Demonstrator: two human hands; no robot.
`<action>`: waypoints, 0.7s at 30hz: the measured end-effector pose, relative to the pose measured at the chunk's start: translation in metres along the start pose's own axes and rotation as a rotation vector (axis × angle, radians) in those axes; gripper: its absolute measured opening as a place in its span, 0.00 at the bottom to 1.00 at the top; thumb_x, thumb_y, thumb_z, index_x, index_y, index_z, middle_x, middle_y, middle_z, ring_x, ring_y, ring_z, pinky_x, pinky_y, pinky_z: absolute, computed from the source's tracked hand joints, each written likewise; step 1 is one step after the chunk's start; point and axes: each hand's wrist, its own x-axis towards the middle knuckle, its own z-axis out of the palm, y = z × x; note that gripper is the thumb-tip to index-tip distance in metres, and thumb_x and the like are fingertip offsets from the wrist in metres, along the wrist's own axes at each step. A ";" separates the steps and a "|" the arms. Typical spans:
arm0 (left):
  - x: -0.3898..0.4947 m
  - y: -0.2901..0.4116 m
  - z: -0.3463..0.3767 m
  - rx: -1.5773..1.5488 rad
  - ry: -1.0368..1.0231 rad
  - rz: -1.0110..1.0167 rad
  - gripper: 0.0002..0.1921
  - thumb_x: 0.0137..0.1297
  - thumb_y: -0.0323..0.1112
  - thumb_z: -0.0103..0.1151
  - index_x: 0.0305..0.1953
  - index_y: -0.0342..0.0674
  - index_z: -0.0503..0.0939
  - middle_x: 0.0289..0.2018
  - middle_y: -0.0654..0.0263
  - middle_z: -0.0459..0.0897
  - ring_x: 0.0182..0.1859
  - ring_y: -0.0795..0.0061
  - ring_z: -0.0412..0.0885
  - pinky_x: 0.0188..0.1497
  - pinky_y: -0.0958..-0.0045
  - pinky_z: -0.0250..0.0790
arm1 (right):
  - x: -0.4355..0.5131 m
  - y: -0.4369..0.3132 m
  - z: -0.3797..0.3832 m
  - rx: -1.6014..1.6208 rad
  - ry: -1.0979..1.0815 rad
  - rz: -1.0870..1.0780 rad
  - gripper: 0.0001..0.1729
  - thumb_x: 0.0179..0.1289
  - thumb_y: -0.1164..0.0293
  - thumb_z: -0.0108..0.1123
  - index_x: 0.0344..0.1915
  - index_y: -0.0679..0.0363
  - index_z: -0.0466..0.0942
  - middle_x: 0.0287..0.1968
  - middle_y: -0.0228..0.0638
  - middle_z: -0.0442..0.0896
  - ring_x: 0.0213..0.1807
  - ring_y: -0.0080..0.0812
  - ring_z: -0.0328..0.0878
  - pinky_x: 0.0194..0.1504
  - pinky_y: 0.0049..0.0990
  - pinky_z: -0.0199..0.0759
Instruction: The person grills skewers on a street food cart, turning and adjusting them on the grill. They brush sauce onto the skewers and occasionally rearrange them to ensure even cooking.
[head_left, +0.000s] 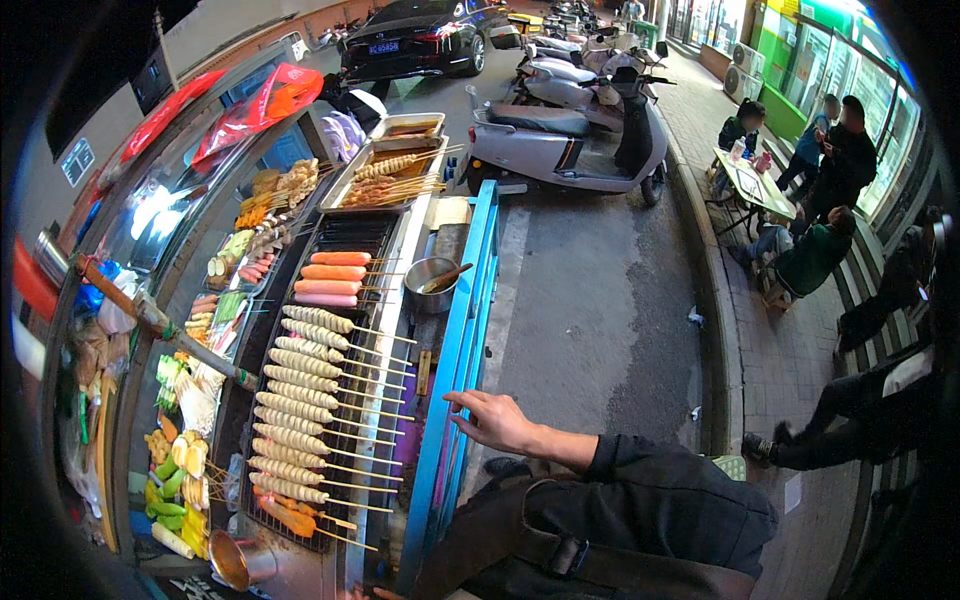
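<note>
My right hand (491, 421) reaches in a black sleeve over the blue metal rail (480, 285) of a food cart. Its fingers are apart and slightly bent, with nothing in them; whether it touches the rail is unclear. Only fingertips of what seems to be my left hand (364, 593) show at the bottom edge. Left of the rail, several pale spiral-cut skewers (300, 401) lie in a row on a wire rack (349, 232), sticks pointing right. Pink and orange sausages (330, 276) lie above them, orange-brown skewers (285, 517) below. A steel pot (429, 300) holds a wooden-handled utensil (446, 279).
Metal trays (330, 199) of sauced skewers stand at the cart's far end. Behind a glazed frame (142, 330) lie vegetable skewers (172, 480). A steel cup (240, 561) stands near the front. A grey scooter (562, 142) is parked ahead; people sit around a table (757, 180) at right.
</note>
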 end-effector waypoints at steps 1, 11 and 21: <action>-0.001 0.003 -0.001 -0.002 -0.002 0.004 0.16 0.74 0.40 0.59 0.53 0.35 0.80 0.50 0.48 0.80 0.48 0.50 0.77 0.51 0.53 0.72 | 0.001 0.001 0.002 0.001 0.003 -0.004 0.25 0.68 0.69 0.64 0.63 0.57 0.73 0.44 0.38 0.85 0.34 0.41 0.86 0.33 0.39 0.82; -0.009 -0.006 -0.028 0.197 0.076 -0.105 0.15 0.74 0.37 0.59 0.55 0.36 0.80 0.52 0.47 0.78 0.47 0.52 0.75 0.50 0.55 0.70 | 0.016 -0.002 0.030 0.048 -0.078 -0.033 0.23 0.67 0.70 0.63 0.62 0.54 0.75 0.50 0.42 0.87 0.42 0.46 0.87 0.40 0.39 0.84; -0.020 0.019 -0.044 -0.126 -0.026 -0.603 0.15 0.71 0.27 0.58 0.57 0.33 0.79 0.41 0.56 0.83 0.37 0.68 0.82 0.38 0.68 0.74 | 0.039 -0.016 0.056 0.150 -0.111 -0.036 0.22 0.63 0.74 0.68 0.57 0.57 0.79 0.40 0.40 0.88 0.34 0.38 0.88 0.34 0.35 0.82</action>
